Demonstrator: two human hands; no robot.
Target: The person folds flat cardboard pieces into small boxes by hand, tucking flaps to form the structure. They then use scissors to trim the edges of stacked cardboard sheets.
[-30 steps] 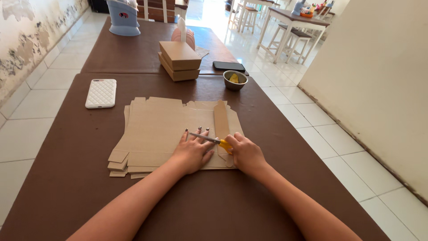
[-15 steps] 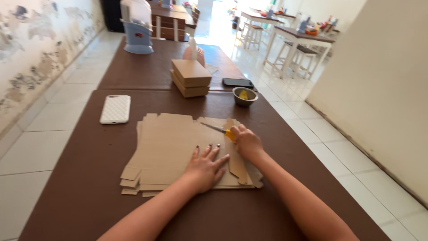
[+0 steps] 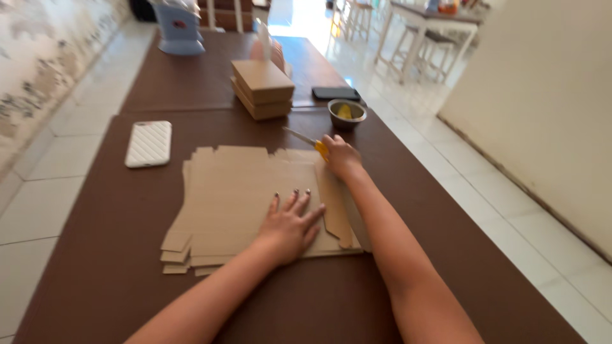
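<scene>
The left hand [image 3: 290, 223] lies flat, fingers spread, on the stack of flat cardboard [image 3: 248, 194]. The right hand [image 3: 340, 156] grips a yellow-handled cutter [image 3: 310, 143] near a small metal bowl [image 3: 347, 113].

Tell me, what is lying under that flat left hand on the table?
The left hand presses flat on a stack of unfolded cardboard sheets on the brown table. Only the lower sheets' stepped edges show at the left; their faces are covered.
</scene>
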